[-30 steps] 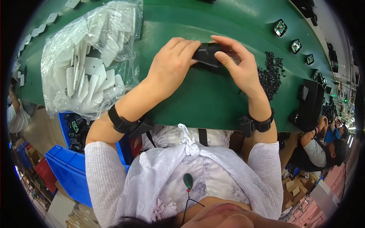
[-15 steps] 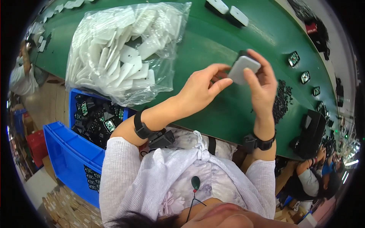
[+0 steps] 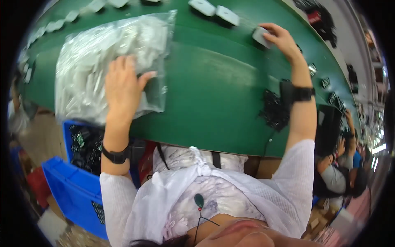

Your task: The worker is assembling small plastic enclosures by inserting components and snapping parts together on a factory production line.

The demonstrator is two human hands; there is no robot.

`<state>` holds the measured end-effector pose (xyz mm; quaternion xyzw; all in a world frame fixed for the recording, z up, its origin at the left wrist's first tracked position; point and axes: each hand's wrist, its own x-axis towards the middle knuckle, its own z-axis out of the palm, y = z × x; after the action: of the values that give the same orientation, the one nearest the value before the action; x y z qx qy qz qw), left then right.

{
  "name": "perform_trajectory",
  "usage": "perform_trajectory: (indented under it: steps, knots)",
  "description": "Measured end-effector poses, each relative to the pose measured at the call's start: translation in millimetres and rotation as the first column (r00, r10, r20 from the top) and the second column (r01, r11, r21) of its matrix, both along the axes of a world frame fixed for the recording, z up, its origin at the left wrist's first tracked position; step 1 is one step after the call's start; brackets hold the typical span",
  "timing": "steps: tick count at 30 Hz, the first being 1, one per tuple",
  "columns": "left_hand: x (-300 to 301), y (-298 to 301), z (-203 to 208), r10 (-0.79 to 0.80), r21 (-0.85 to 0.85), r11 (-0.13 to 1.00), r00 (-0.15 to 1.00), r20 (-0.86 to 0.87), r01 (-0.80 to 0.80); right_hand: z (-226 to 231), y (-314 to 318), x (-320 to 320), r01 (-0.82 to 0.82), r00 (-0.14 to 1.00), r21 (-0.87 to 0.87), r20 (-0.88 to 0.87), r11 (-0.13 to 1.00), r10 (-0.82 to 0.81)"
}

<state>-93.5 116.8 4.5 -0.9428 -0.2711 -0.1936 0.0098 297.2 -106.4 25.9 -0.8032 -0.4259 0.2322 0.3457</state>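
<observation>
My left hand [image 3: 122, 84] lies over a clear plastic bag [image 3: 161, 53] on the left of the table, its fingers stretched and the thumb apart. Many flat white plates [image 3: 88, 78] show inside the bag. What the fingertips touch there is blurred. Toward the far right of the table, my right hand [image 3: 283, 40] grips a small rounded case with a white top [image 3: 261, 38], thumb on the upper face. Left of it, two similar white-topped cases [image 3: 227, 15] lie apart from it near the far edge.
A pile of small black parts [image 3: 273, 110] lies by my right forearm. Small units with circuit boards [image 3: 325, 83] line the right edge. Blue bins [image 3: 74, 177] with black parts stand at lower left. More white pieces [image 3: 72, 16] run along the far left. A co-worker [image 3: 335, 177] sits at right.
My hands have parted from the middle. The left moved left onto the bag; the right carried the white-topped case away toward the far edge.
</observation>
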Motion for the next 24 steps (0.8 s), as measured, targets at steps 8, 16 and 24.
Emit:
perform_trajectory:
  steps: [8,16,24]
  knots:
    - [8,5,-14,-0.014,0.095,0.995,1.000,0.028,0.011,-12,2,30,0.107,0.994,-0.081,0.028,0.991,-0.105]
    - [-8,5,0,-0.042,0.011,0.999,0.992,-0.117,0.044,32,-71,-54,0.150,0.917,-0.032,0.378,0.988,-0.127]
    - [-6,-50,48,0.068,-0.114,0.993,0.918,0.392,-0.025,15,-137,-156,0.300,0.800,-0.200,0.585,0.933,-0.132]
